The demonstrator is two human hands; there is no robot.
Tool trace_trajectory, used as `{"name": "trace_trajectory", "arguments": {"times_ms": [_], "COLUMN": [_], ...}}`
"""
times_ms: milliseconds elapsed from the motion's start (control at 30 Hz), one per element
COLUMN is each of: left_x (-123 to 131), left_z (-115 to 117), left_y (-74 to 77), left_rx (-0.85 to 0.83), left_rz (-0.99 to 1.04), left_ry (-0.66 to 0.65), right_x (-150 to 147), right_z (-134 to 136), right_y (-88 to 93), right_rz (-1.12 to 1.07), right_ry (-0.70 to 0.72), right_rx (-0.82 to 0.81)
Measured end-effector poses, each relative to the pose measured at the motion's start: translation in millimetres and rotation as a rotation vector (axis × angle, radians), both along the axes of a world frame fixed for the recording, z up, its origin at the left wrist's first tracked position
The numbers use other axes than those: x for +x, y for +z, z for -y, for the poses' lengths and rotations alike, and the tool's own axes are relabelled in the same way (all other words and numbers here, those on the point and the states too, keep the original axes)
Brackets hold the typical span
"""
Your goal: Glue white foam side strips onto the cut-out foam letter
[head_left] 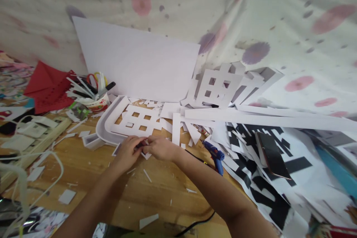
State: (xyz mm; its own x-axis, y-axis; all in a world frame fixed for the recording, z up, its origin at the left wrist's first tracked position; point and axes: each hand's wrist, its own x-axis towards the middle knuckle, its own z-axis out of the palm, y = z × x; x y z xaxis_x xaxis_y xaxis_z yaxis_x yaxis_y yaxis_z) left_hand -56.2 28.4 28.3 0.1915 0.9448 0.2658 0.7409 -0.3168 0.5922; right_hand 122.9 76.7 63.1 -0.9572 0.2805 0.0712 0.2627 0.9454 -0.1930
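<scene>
My left hand [128,153] and my right hand [159,148] meet over the wooden table, thumbs and fingertips pressed together. Whatever they pinch is mostly hidden; a bit of white card [146,155] shows beneath the fingertips. Just beyond my hands lies a white cut-out panel [139,123] with several square openings. Curving around its left side is a white raised-edge strip [100,128], standing on its edge. A small open white box-like piece [93,142] sits left of my left hand. To the right of my right hand rests a blue glue gun [214,153].
A large white board [139,63] leans at the back, with white cut-out shapes [219,87] beside it. A cup of tools [97,103] and a power strip [41,141] stand left. At right, a phone [273,155] lies on black-and-white printed sheets. Scraps litter the table [167,189].
</scene>
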Motion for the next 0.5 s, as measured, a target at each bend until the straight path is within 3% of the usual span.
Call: {"name": "trace_trajectory", "arguments": {"times_ms": [500], "left_x": [1.7], "left_z": [0.3], "left_y": [4.9], "left_rx": [-0.018], "left_rz": [0.028], "left_ry": [0.017], "right_x": [1.3], "right_z": [3.2], "right_y": [6.5], "right_rz": [0.035], "right_ry": [-0.005], "right_rx": [0.012]}}
